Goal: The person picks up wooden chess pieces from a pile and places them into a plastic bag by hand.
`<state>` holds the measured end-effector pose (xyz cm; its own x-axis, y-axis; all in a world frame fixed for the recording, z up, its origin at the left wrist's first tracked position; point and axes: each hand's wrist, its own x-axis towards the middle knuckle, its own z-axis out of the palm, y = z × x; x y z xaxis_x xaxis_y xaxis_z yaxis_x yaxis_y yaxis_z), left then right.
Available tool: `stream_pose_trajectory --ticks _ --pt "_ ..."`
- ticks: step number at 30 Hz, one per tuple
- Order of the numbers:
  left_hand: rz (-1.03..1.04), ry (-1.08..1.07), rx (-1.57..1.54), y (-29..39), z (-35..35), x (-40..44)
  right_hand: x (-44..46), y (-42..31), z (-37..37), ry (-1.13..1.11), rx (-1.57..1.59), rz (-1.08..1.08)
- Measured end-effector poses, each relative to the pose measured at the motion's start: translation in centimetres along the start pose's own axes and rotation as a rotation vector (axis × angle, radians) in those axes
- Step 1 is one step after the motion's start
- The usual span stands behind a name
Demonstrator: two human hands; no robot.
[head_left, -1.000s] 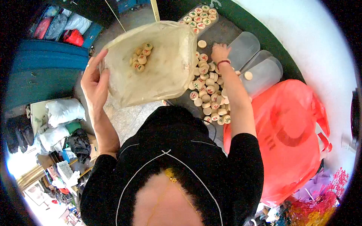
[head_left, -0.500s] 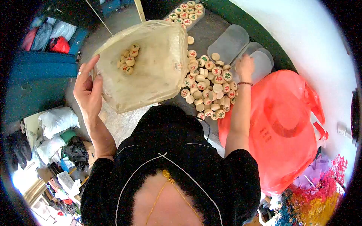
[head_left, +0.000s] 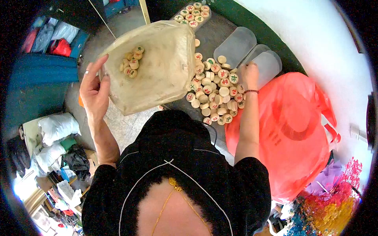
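Observation:
My left hand (head_left: pixel 95 88) grips the left edge of a cloudy, yellowish plastic bag (head_left: pixel 161 74), with thumb and forefinger at its rim. The bag's mouth faces up, and several Chinese chess pieces (head_left: pixel 134 63) lie inside. To the right of the bag is a loose heap of wooden Chinese chess pieces (head_left: pixel 212 88) with red and green characters. My right hand (head_left: pixel 250 74), a beaded bracelet at its wrist, is closed at the heap's right side, against the near ends of the clear plastic trays (head_left: pixel 263 65). Its fingertips are hidden, so what it holds cannot be made out.
Another clear tray (head_left: pixel 235 46) lies behind the heap. A filled tray of chess pieces (head_left: pixel 193 15) stands at the back. A big red plastic bag (head_left: pixel 281 137) bulges at the right, beside the white wall (head_left: pixel 315 35). Bags and clutter (head_left: pixel 59 129) fill the lower left.
My right hand has shifted slightly left and down beside the trays. My left hand still has the bag by its edge. The whole view has moved a little.

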<state>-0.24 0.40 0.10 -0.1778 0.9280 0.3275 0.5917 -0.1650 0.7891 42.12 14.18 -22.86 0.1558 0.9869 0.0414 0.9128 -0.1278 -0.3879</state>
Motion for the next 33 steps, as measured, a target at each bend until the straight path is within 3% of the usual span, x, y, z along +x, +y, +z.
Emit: stream_pose_trajectory --ticks 3,7,10,15,22,24,25,27,31,33 --pt "-0.038 -0.009 -0.048 0.3 0.2 -0.1 0.5 -1.6 -0.1 -0.196 -0.096 -0.102" --pt "-0.024 -0.011 0.022 0.6 0.2 -0.1 1.1 -0.6 3.3 -0.162 -0.106 -0.104" --pt "-0.022 -0.027 0.042 0.6 0.1 -0.2 1.3 0.1 4.3 -0.156 -0.096 -0.223" --pt "-0.019 -0.034 -0.007 0.4 0.4 -0.2 2.1 -0.5 2.7 -0.373 -0.174 -0.298" --pt "-0.052 -0.05 0.081 0.9 0.4 -0.4 3.5 -3.6 2.2 -0.203 -0.117 -0.317" --pt "-0.026 -0.051 0.081 0.9 0.6 -0.2 4.2 -3.3 3.9 -0.422 -0.043 -0.488" --pt "0.005 -0.04 0.055 1.0 0.8 -0.1 4.3 -3.3 3.8 -0.419 -0.043 -0.49" --pt "0.036 -0.02 0.033 1.1 1.0 -0.1 4.4 -3.8 3.3 -0.618 0.014 -0.424" --pt "0.001 -0.037 0.035 0.8 0.9 -0.4 4.7 -4.3 3.0 -0.703 -0.015 -0.367" --pt "0.016 -0.038 0.027 0.9 1.0 -0.3 4.4 -4.7 3.1 -0.585 -0.063 -0.461"
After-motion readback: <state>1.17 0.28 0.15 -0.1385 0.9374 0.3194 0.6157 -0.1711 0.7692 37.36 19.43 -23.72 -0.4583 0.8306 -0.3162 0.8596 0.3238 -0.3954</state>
